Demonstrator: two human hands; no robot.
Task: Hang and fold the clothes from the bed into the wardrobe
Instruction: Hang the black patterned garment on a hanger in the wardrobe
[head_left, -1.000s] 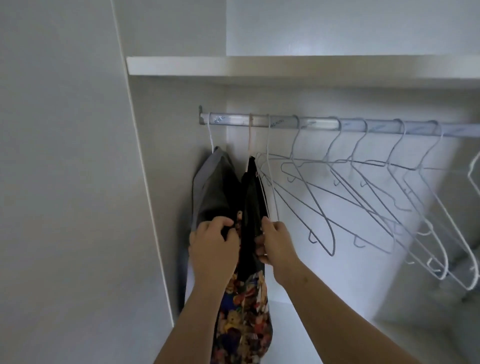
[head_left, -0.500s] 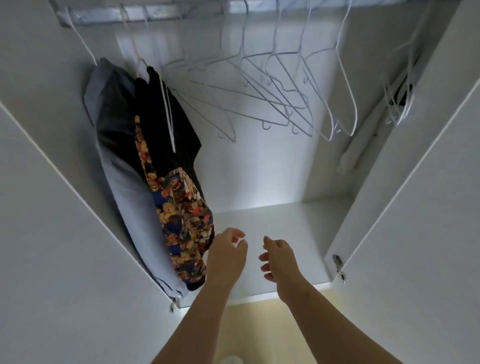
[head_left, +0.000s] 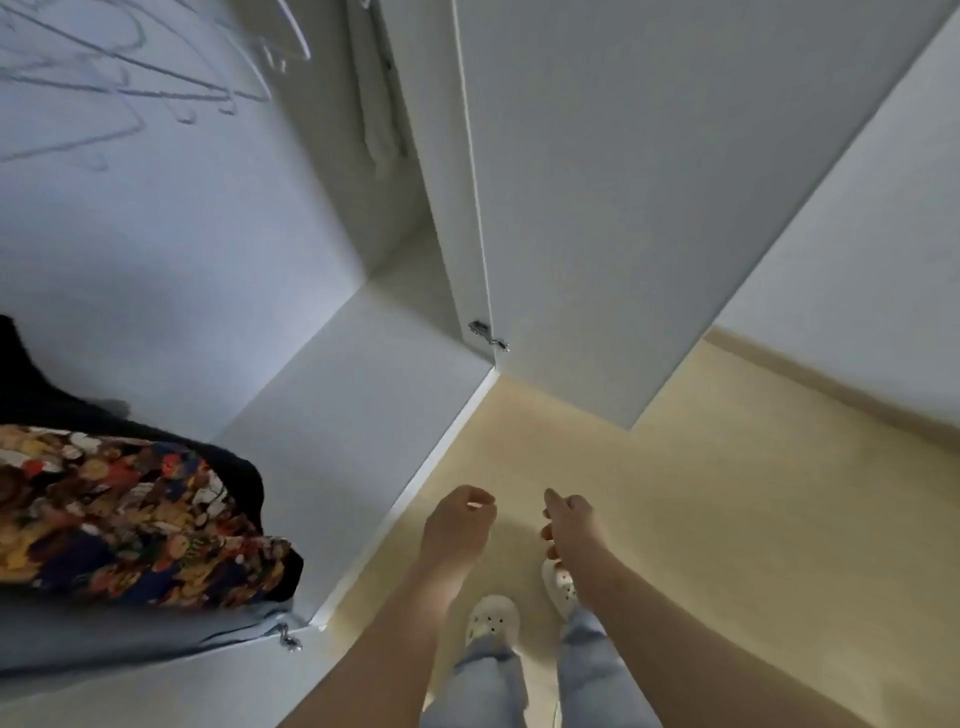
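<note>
The big white wooden wardrobe fills the picture from 8 o'clock round to 12 o'clock. Its tall flat white door stands open at 1 o'clock. The pale yellow smooth floor runs from 3 o'clock down to 6 o'clock.

At 9 o'clock, inside the wardrobe, is a black cloth top with a bright cartoon print. Its upper part goes off the edge of the picture. Right under it, touching it, is a soft grey-blue piece of clothing, down at 8 o'clock by the wardrobe's front edge.

Thin grey wire hangers show at 11 o'clock. They are blurry.

Two bare arms reach in from 6 o'clock. The left hand and the right hand are over the floor, near each other but not touching. Both have loose, softly bent fingers and hold nothing. They are well apart from the clothes.

Below the hands are light blue jeans and white rubber clogs with holes.

A small shiny metal hinge sits at the bottom of the door, near the middle of the picture.
</note>
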